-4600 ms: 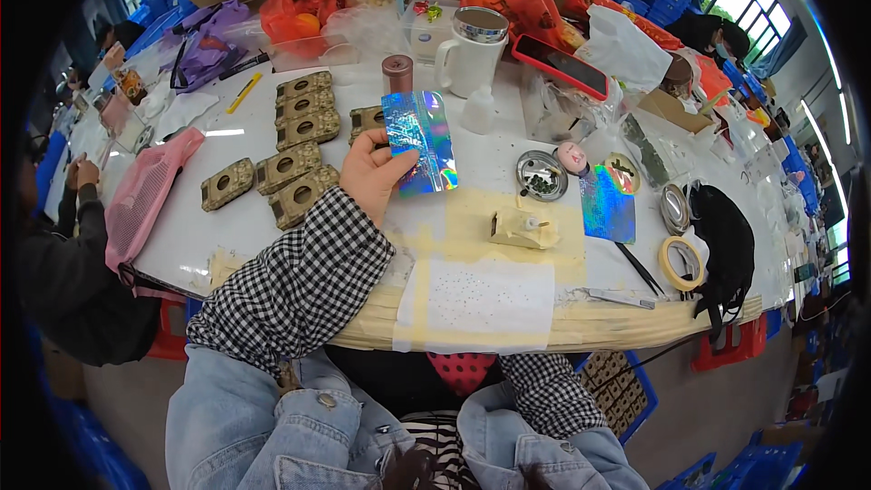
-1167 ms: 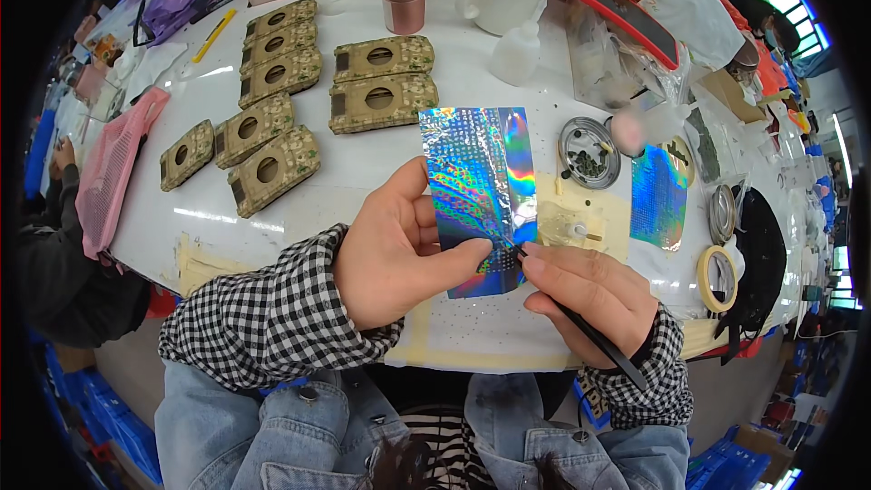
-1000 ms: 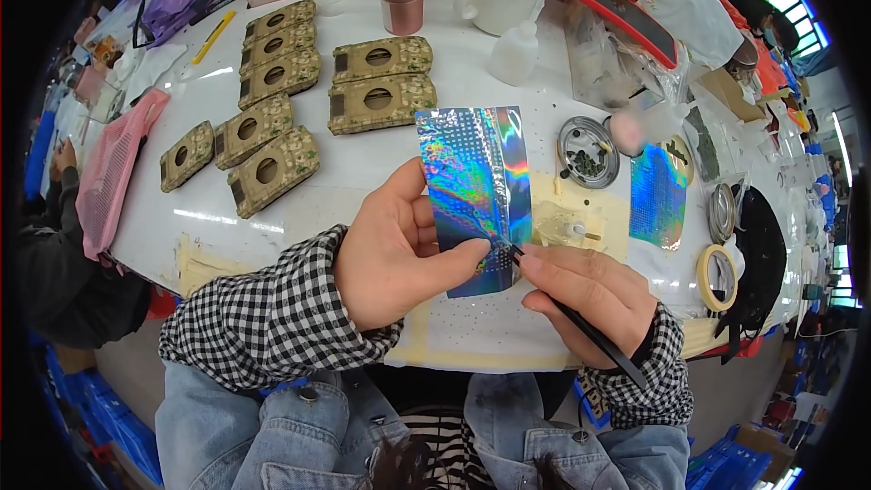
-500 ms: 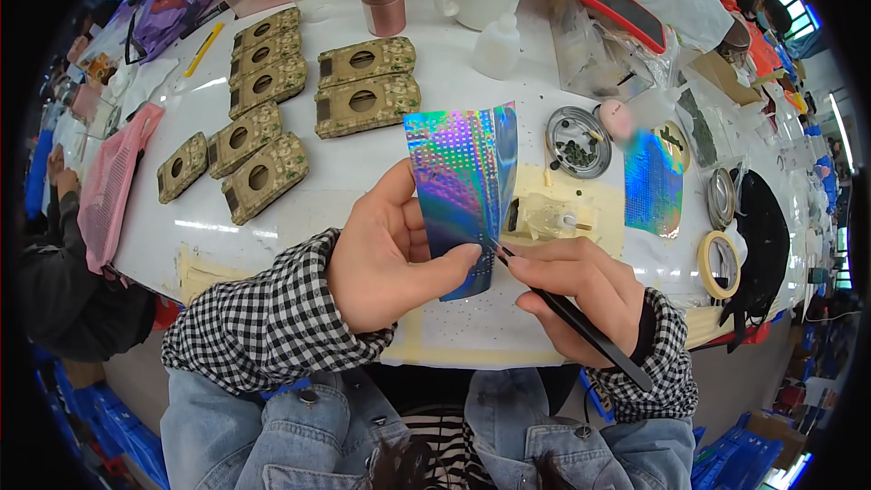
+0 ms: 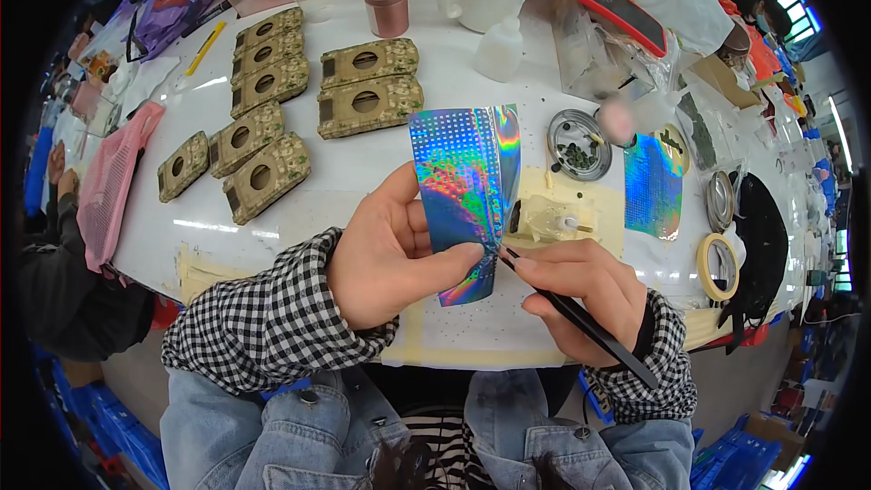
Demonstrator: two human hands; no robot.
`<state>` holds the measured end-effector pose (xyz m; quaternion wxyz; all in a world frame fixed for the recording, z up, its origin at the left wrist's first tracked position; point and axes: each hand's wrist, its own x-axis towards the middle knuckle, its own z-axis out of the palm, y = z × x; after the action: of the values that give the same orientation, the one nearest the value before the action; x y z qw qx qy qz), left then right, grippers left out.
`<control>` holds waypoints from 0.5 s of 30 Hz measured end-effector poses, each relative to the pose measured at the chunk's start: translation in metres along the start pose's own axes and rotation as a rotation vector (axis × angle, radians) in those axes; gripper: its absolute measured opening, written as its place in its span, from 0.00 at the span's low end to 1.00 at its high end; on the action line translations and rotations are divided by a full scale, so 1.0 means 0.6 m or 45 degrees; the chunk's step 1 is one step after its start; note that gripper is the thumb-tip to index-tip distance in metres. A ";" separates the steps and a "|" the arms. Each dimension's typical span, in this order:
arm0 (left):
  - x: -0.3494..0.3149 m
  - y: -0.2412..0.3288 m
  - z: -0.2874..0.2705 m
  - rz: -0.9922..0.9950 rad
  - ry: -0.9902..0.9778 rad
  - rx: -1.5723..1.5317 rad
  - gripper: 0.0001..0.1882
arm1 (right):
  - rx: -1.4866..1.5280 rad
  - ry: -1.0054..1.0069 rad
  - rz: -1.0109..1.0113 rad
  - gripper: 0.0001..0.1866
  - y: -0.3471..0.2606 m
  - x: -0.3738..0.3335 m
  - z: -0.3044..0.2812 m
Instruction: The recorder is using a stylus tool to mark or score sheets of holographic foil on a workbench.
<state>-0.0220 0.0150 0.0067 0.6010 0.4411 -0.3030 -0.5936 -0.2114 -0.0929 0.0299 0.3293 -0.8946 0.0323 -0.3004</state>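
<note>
A bunch of tan-and-green camouflage shells with round holes [image 5: 283,166] are sitting off to the left. Next along, the left hand [image 5: 386,259] is pinching a shiny, flexible rainbow-blue holographic sheet [image 5: 458,159] above the white tabletop [image 5: 349,168], thumb in front, other fingers partly hiding behind. The right hand [image 5: 585,295] is closing firmly around slim black tweezers [image 5: 592,328], their tips meeting the sheet's right side near the left thumb; they're looking too tiny to tell if they're nipping anything. Further right, a round pink thing [image 5: 617,122] is blurring out.
</note>
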 end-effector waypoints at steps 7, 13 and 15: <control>-0.001 -0.001 0.003 0.025 0.029 0.056 0.32 | -0.004 -0.015 0.014 0.16 -0.002 0.001 0.000; -0.002 -0.003 0.013 0.097 0.072 0.065 0.31 | -0.019 -0.022 0.014 0.16 -0.004 0.001 0.002; -0.002 -0.003 0.011 0.077 0.073 0.066 0.31 | -0.038 -0.003 0.002 0.16 -0.004 -0.002 0.006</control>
<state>-0.0290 0.0152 0.0080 0.6156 0.4640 -0.3143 -0.5541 -0.2105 -0.0889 0.0286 0.3161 -0.8997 0.0370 -0.2987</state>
